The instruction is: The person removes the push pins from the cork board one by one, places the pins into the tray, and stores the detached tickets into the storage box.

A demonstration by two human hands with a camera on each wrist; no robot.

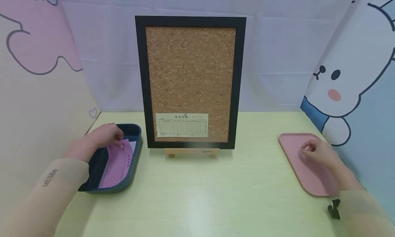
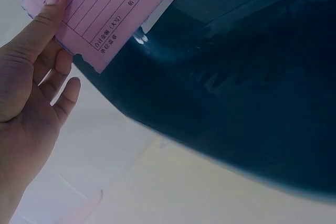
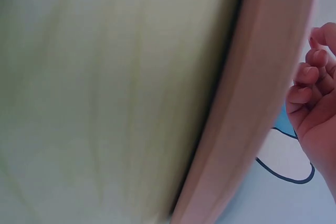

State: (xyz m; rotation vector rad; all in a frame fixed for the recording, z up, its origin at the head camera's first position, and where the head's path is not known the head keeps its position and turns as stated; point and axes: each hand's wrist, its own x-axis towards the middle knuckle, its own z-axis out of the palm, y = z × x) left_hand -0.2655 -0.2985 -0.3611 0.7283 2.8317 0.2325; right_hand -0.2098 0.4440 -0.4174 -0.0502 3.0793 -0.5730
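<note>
My left hand (image 1: 108, 136) reaches into a dark blue tray (image 1: 138, 161) and pinches the far end of a pink receipt slip (image 1: 118, 165). In the left wrist view, the thumb lies on top of the slip's torn corner with fingers beneath. Part of a white paper (image 1: 133, 145) shows under the slip. Over a pink tray (image 1: 308, 175) at the right is my right hand (image 1: 322, 154), its fingers curled and the thumb close to the index finger. Whether anything sits between those fingertips cannot be seen.
A black-framed cork board (image 1: 191, 72) stands on a small wooden stand (image 1: 191, 150) in the middle. A pale receipt form (image 1: 182, 125) is fixed low on it by a pin (image 1: 185, 115). Printed panels flank the pale table (image 1: 197, 196).
</note>
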